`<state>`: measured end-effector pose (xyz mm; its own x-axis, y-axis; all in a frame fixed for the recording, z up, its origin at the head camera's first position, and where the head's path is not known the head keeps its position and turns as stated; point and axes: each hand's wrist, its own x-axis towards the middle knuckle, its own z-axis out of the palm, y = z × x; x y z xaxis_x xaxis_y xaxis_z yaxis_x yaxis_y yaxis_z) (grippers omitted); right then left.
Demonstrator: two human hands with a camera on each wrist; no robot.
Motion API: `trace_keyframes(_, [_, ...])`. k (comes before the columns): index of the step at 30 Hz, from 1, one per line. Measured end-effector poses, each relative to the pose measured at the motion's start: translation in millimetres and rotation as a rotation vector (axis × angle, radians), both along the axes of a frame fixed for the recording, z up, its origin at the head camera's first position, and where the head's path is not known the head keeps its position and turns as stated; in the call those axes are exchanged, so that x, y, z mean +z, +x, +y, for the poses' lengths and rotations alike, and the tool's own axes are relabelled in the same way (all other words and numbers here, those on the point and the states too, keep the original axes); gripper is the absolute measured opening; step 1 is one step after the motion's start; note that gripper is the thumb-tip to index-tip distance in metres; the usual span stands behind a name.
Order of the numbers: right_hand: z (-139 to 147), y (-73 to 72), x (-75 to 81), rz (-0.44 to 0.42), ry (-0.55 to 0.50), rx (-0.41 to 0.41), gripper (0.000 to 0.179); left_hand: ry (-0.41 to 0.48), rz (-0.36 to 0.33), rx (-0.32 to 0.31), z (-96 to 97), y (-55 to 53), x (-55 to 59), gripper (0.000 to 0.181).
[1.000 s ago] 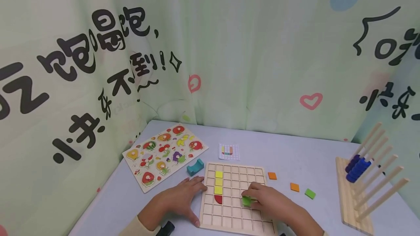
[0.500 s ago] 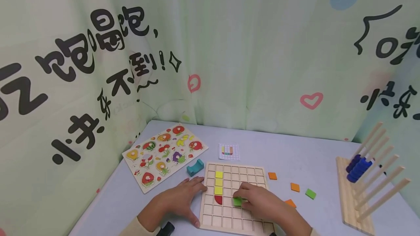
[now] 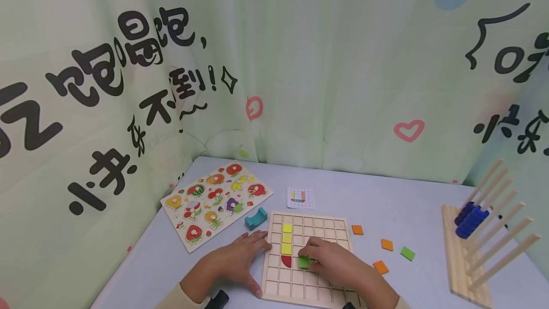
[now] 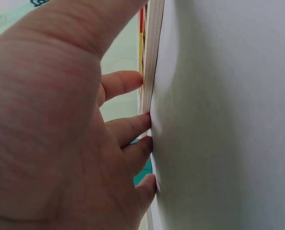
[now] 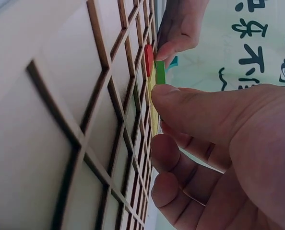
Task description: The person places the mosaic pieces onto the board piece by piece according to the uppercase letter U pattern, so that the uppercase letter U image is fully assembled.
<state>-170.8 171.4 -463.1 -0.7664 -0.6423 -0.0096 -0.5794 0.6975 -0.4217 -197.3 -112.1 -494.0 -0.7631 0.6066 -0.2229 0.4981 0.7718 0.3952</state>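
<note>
My right hand point(image 3: 332, 259) pinches a green square tile point(image 3: 303, 262) between thumb and fingers, close over the wooden grid board point(image 3: 285, 290). In the right wrist view the green tile point(image 5: 160, 73) stands out past the thumb tip. Just left of it on the board lies a red quarter-round tile point(image 3: 286, 261), below a column of yellow square tiles point(image 3: 287, 238). My left hand point(image 3: 233, 260) rests at the board's left edge, thumb and fingers spread. The left wrist view shows the fingertips of the left hand point(image 4: 85, 129) along the board's side point(image 4: 153, 48).
Orange tiles point(image 3: 387, 244) and another green tile point(image 3: 408, 253) lie right of the board. A pattern card point(image 3: 300, 198) and a teal block point(image 3: 256, 219) sit beyond it. A fruit puzzle board point(image 3: 216, 204) is at left, a wooden peg stand point(image 3: 467, 256) at right.
My right hand has moved left across the board with the green tile, up to beside the red tile. An orange tile has come into view behind the hand. The left hand stays put.
</note>
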Motion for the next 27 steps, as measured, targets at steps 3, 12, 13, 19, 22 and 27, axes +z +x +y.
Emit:
trace_keyframes(3, [-1.8,-0.3,-0.2,-0.010,0.013,-0.004,0.027,-0.003,-0.002,0.002,0.1,0.5,1.1,0.096])
trace_keyframes(12, [-5.8,-3.4,-4.8,-0.034,0.029,-0.019,0.027,-0.009,-0.005,0.006,0.7,0.5,1.1,0.095])
trace_keyframes(13, [-6.3,-4.0,-5.7,-0.032,0.032,-0.021,0.027,-0.010,-0.004,0.007,0.8,0.4,0.9,0.095])
trace_keyframes(19, [-8.9,-6.5,-9.5,-0.022,0.044,-0.016,0.028,-0.012,0.003,0.000,0.7,-0.3,-0.1,0.095])
trace_keyframes(22, [-10.3,-7.0,-10.0,-0.026,0.046,-0.014,0.029,-0.012,0.006,-0.002,0.4,-0.6,-0.8,0.096])
trace_keyframes(27, [-11.0,-7.3,-9.6,-0.021,0.043,-0.002,0.029,-0.018,0.009,-0.005,0.0,-1.0,-1.8,0.096])
